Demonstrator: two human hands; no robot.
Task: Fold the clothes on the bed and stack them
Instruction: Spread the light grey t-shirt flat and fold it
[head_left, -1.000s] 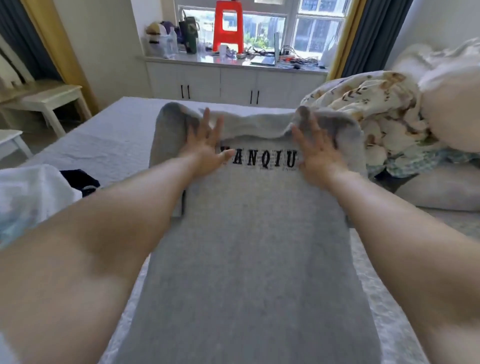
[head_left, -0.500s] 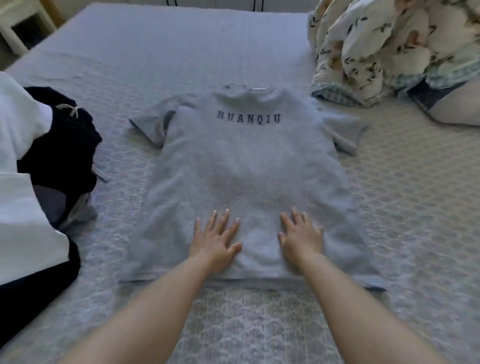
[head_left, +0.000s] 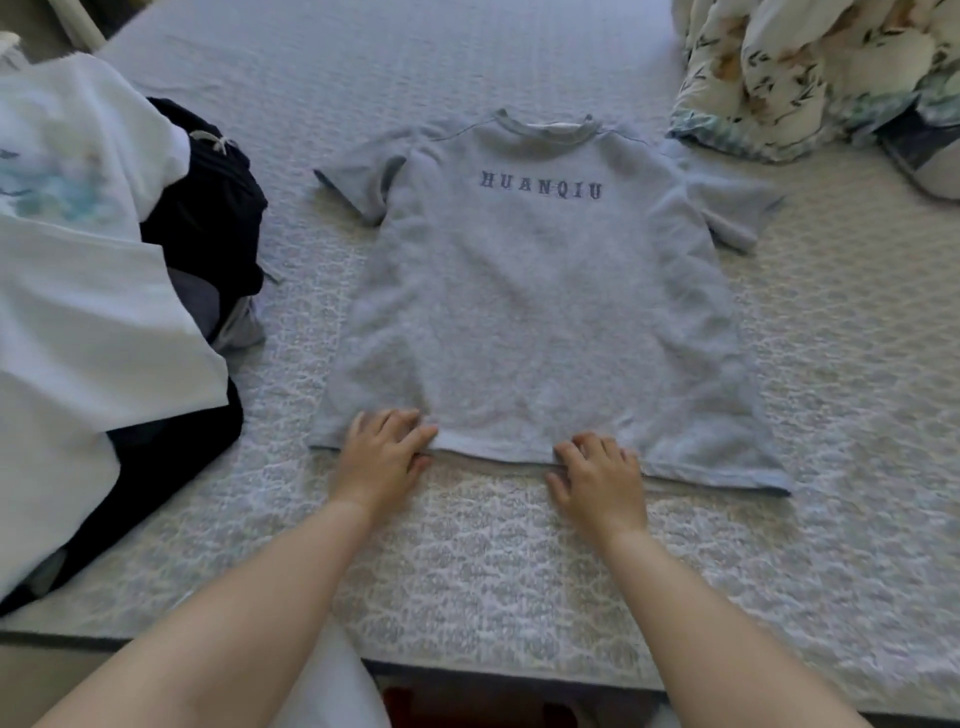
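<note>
— Grey T-shirt (head_left: 550, 312) lies flat mid-bed (head_left: 519, 571), collar far — why?
— Ready for folding. Left hand (head_left: 382, 457) and right hand (head_left: 597, 478) each pinch its near hem — thumbs beneath — likely to tug it smooth.

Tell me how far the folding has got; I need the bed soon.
Done: the grey T-shirt lies spread flat on the bed, print up. In hand: the left hand and right hand are at its bottom hem. Left: no fold made yet, and the white and dark clothes on the left are still a loose heap.
</note>
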